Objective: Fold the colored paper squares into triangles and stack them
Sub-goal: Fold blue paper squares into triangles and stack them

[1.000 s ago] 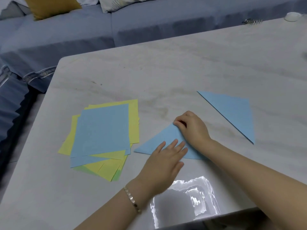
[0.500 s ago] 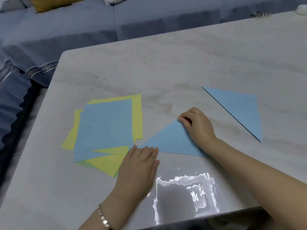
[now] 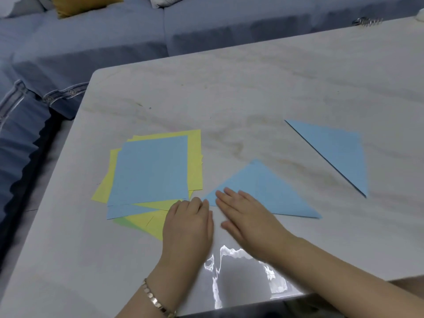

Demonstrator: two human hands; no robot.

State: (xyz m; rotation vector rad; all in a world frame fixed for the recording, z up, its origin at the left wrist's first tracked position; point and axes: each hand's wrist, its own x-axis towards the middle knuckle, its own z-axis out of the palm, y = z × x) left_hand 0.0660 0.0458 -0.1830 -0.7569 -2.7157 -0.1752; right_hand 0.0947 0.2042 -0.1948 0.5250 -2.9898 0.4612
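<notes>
folded blue triangle (image 3: 275, 193) flat on the table (image 3: 252, 88), between the pile of unfolded squares (image 3: 153, 171) and the finished triangle (image 3: 337, 154), which lies well apart to the right. right hand (image 3: 247, 219) flat, fingers straight, pressing the triangle's left part; left hand (image 3: 188, 226) at its left tip, fingers bent down, gripping nothing that shows. risk: a sideways stroke could drag the sheet on the glossy top and skew its layers, and the left hand, overlapping the pile's near corner, could scuff those squares askew.
</notes>
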